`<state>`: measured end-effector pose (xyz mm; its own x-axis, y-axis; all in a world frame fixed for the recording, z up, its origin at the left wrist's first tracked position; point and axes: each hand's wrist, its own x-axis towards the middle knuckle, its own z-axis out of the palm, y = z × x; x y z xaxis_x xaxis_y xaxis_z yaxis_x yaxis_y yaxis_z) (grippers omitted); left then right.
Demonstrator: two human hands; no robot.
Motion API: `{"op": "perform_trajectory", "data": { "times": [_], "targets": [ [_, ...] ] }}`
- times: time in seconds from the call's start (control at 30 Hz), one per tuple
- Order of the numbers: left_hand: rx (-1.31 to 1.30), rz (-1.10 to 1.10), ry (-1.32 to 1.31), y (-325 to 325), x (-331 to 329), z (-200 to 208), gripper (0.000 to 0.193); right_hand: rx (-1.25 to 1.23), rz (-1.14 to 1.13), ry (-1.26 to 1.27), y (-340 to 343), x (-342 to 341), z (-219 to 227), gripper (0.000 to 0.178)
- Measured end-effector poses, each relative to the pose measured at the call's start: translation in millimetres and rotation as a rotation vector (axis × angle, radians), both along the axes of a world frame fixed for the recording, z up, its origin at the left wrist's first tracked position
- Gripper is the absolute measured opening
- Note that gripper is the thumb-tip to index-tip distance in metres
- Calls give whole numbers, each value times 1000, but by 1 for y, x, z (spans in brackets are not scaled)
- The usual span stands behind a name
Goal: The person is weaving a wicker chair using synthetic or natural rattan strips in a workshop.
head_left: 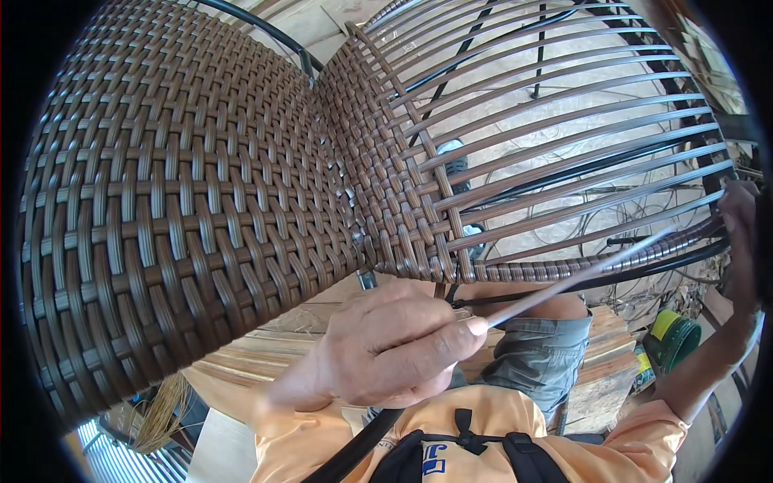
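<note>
A chair of brown woven plastic rattan (185, 161) fills the left and top. Its dense panel meets a second section, where long parallel strands (564, 121) run bare across the frame. In front of the join, my left hand (394, 342) is closed, pinching a rattan strip (576, 280) between thumb and fingers. That strip slants up and right, blurred, along the wrapped edge of the frame (636, 259). At the far right my right hand (739, 213) has its fingers curled at the frame's corner, partly lost in the dark rim of the picture.
Beneath the bare strands, loose strips (523, 229) lie tangled on the floor. A green bucket (676, 342) stands at lower right, beside a wooden block seat (604, 378) under my legs. At lower left hangs a bundle of thin tan strands (165, 414).
</note>
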<state>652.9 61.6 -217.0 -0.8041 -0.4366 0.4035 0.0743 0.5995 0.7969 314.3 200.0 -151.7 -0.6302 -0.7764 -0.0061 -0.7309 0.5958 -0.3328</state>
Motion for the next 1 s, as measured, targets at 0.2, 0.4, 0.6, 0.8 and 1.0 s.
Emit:
{"op": "perform_trajectory", "data": {
  "times": [0.2,0.4,0.6,0.8,1.0],
  "targets": [
    [-123,135,-160,2,-20,11,33,-29,606,259,1,12,-5,19],
    [-207,315,-149,1,-30,8,34,12,580,313,-4,21,-9,29],
    [-287,368,-153,-1,-21,1,42,-121,570,405,-6,33,-10,30],
    [-331,316,-204,2,-19,8,44,-133,554,293,-8,38,-9,22],
    [-370,137,-313,-11,-41,17,28,-232,589,600,-11,67,3,29]
  ]
}}
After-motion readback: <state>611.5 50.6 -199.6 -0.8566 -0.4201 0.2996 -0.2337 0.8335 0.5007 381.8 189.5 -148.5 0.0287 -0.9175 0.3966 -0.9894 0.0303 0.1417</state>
